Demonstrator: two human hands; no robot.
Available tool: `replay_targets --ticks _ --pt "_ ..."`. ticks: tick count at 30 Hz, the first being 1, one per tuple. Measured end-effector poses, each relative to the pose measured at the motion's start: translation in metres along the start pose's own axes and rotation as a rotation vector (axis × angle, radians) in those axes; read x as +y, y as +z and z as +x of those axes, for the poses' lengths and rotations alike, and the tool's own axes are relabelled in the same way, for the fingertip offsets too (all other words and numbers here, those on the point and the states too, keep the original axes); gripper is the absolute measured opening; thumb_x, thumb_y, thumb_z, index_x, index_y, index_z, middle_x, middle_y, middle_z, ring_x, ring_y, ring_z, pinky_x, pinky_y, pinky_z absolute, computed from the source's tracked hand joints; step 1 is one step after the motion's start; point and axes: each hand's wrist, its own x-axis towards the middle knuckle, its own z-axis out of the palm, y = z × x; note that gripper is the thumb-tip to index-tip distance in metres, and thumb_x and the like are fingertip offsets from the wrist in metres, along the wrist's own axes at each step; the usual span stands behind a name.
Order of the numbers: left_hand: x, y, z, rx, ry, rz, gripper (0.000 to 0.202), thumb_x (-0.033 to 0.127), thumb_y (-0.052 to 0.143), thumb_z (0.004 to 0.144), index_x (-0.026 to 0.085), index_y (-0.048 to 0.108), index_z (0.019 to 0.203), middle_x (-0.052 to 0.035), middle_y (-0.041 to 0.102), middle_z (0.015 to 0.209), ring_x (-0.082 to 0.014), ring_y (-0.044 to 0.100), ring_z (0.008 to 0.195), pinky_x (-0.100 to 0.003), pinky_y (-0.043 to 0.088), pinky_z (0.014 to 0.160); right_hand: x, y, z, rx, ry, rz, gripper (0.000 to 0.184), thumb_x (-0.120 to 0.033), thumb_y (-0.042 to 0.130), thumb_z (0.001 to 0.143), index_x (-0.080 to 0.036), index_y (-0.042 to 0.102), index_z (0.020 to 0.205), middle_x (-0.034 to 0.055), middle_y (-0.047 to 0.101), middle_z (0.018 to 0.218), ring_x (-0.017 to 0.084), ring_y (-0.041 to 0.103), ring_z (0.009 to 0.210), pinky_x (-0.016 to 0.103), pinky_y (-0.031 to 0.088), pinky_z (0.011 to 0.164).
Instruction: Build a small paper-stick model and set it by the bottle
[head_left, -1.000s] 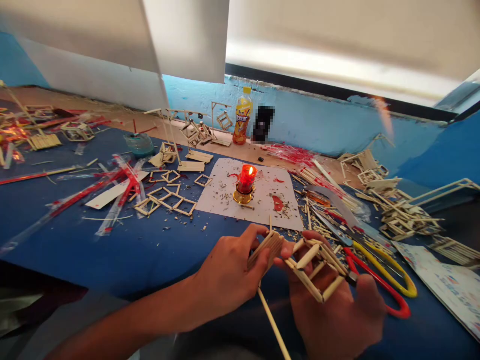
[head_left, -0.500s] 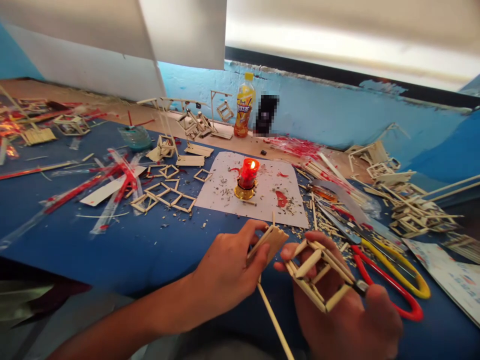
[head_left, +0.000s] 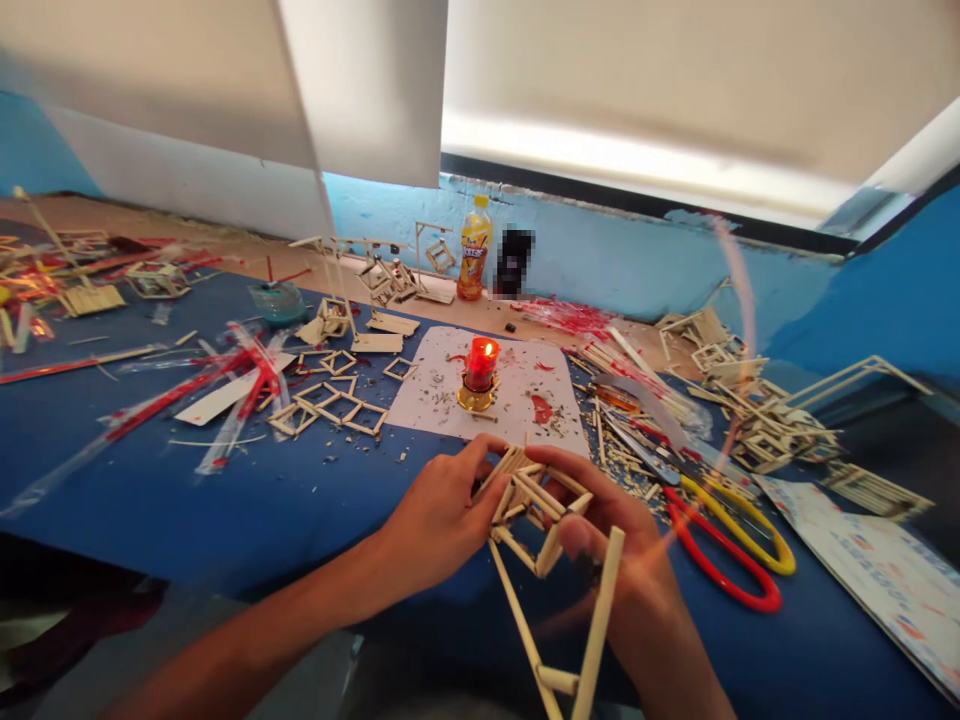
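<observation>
My left hand (head_left: 454, 510) pinches a small flat panel of wooden sticks (head_left: 507, 466) between thumb and fingers. A long thin stick (head_left: 517, 612) runs from below that panel towards me and meets a short crosspiece (head_left: 559, 681) and another stick (head_left: 601, 610) near the bottom edge. In my right hand (head_left: 641, 550), fingers and thumb close round an open cube frame of sticks (head_left: 551, 548) with dark joints. The cube lies right up against the panel; whether they are joined I cannot tell. Beyond my hands a red candle (head_left: 484, 362) burns on a gold base.
A white sheet (head_left: 420, 410) with scraps lies under the candle. Large scissors with red and yellow handles (head_left: 724, 545) lie on the right, beside a printed paper (head_left: 877, 580). Stick frames (head_left: 330, 400) and red-marked plastic wrappers (head_left: 240, 380) lie left. A drink bottle (head_left: 473, 250) stands behind.
My right hand has brought the cube frame left, up against the panel in my left hand. The long stick's lower end with its crosspiece has come into view. The camera view has shifted slightly.
</observation>
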Motion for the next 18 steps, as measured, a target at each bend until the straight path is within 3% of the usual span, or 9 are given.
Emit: replay_targets --ticks 8,10,12,15,18 --pt "0.001 -0.004 -0.001 -0.043 0.020 0.014 0.025 0.032 0.064 0.094 0.020 0.064 0.116 -0.0031 0.079 0.090 -0.0229 0.072 0.080 -0.031 0.050 0.072 -0.005 0.009 -0.001 -0.039 -0.089 -0.056 0.049 -0.052 0.084 0.079 -0.032 0.075 0.123 0.0029 0.079 0.107 0.021 0.074 0.093 0.027 0.058 0.082" --pt "0.002 -0.006 0.000 -0.070 0.041 -0.005 0.022 0.032 0.064 0.094 0.019 0.064 0.112 -0.0038 0.079 0.092 -0.0236 0.073 0.085 -0.032 0.051 0.076 -0.007 0.008 0.003 -0.045 -0.084 -0.053 0.046 -0.051 0.084 0.080 -0.032 0.075 0.122 0.0027 0.080 0.105 0.020 0.074 0.092 0.027 0.057 0.082" --pt "0.004 -0.010 0.003 -0.111 0.046 -0.021 0.020 0.034 0.061 0.096 0.018 0.064 0.108 -0.0048 0.078 0.092 -0.0243 0.073 0.089 -0.033 0.052 0.079 -0.009 0.005 0.010 -0.090 -0.064 -0.032 0.043 -0.050 0.083 0.082 -0.030 0.077 0.119 0.0023 0.080 0.097 0.016 0.072 0.081 0.023 0.056 0.071" --pt "0.003 -0.018 0.011 -0.189 0.033 -0.047 0.024 0.036 0.054 0.099 0.015 0.063 0.109 -0.0059 0.076 0.089 -0.0243 0.073 0.090 -0.031 0.055 0.075 -0.011 0.001 0.024 -0.148 -0.007 0.008 0.043 -0.052 0.083 0.081 -0.026 0.079 0.114 0.0029 0.079 0.086 0.010 0.061 0.059 0.017 0.044 0.049" --pt "0.001 -0.026 0.021 -0.277 0.019 -0.058 0.030 0.040 0.054 0.098 0.014 0.062 0.111 -0.0065 0.075 0.087 -0.0222 0.072 0.079 -0.029 0.054 0.065 -0.012 -0.001 0.032 -0.130 0.049 0.029 0.046 -0.054 0.081 0.082 -0.022 0.080 0.114 0.0041 0.078 0.080 0.011 0.062 0.058 0.018 0.044 0.048"
